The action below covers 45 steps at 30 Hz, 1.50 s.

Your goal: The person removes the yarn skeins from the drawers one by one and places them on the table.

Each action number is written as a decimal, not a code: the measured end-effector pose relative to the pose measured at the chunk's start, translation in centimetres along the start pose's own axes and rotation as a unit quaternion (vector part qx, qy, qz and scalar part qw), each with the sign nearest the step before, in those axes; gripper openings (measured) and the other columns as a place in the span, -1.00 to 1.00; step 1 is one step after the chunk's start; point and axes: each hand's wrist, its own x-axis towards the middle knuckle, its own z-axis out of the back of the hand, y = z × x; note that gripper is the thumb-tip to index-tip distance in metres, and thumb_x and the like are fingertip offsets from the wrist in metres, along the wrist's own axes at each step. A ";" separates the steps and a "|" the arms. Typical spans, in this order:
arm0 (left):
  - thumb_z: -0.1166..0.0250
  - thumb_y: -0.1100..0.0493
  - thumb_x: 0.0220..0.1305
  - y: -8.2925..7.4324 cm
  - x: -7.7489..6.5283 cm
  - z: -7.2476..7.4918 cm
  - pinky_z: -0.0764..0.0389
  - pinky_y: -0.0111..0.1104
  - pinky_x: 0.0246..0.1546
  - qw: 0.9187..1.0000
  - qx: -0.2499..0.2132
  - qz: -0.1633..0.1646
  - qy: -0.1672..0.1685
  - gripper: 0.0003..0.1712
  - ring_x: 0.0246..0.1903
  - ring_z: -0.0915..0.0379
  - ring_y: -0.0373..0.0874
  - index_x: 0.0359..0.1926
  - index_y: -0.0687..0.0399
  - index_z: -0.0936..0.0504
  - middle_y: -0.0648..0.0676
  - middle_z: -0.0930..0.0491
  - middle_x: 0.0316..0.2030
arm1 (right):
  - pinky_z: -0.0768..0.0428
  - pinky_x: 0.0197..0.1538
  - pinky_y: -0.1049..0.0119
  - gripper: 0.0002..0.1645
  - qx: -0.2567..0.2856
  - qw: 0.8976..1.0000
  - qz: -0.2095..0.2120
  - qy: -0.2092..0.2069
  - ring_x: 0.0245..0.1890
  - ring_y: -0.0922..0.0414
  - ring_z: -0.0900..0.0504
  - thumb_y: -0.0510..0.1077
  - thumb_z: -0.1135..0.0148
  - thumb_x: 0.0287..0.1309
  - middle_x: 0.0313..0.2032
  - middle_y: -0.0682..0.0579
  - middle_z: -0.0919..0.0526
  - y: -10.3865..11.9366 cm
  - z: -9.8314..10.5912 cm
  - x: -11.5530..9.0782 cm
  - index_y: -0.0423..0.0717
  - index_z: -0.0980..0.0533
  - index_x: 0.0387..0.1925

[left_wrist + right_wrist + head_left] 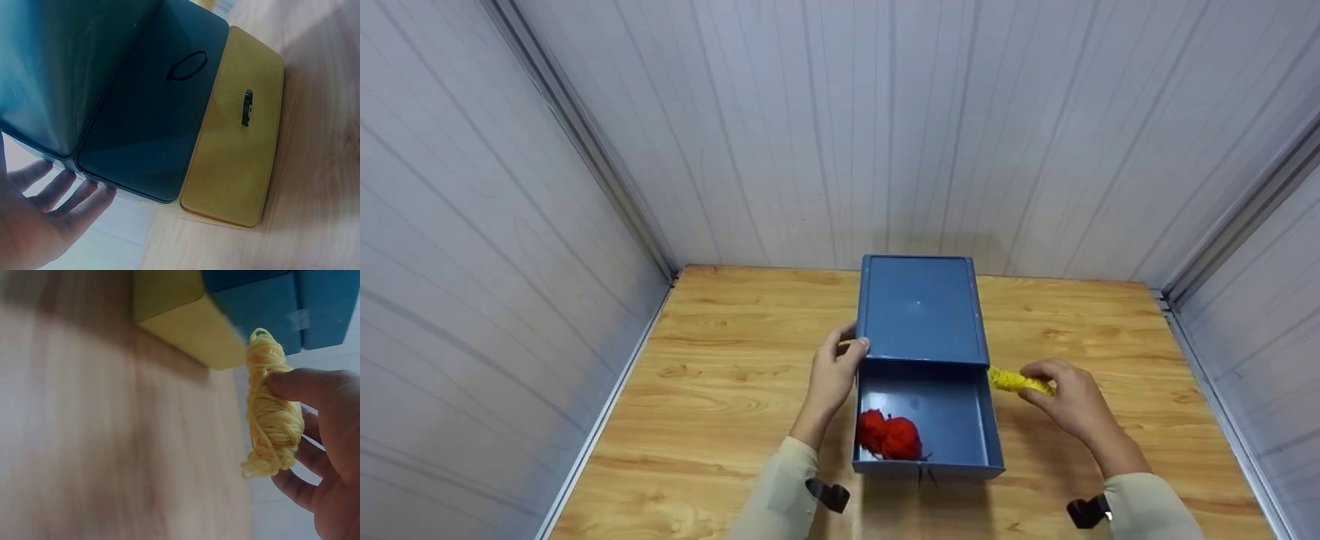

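A blue drawer cabinet (919, 307) has its top drawer (960, 427) pulled out toward me. Two balls of red yarn (901, 439) lie in that drawer's front left corner. Fingers of my left hand (834, 367) rest against the cabinet's left side, the thumb at its top edge; in the left wrist view the fingertips touch the side near the seam between drawers. Right of the drawer, my right hand (1071, 394) holds a bundle of yellow yarn (273, 410) between thumb and fingers, held beside the cabinet's right side.
Below the open drawer sit a shut blue drawer (149, 107) with a black loop handle and a yellow drawer (236, 135) at the bottom. The cabinet stands on a wooden table (735, 360), close to the white panel wall (780, 150) behind. Side panels enclose the left and right.
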 end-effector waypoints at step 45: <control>-0.22 0.06 0.43 -0.1 0.4 -0.8 -0.60 -0.15 0.12 1.000 -0.002 -0.005 0.009 -0.44 0.11 -0.55 0.04 0.37 0.16 -0.49 0.21 -0.59 0.18 | -0.54 0.12 -0.28 -0.61 -0.042 0.996 -0.061 0.053 0.09 -0.32 -0.60 -0.25 -0.38 0.27 0.08 -0.34 -0.64 -3.5 -1.8 0.9 -0.28 -0.62 0.11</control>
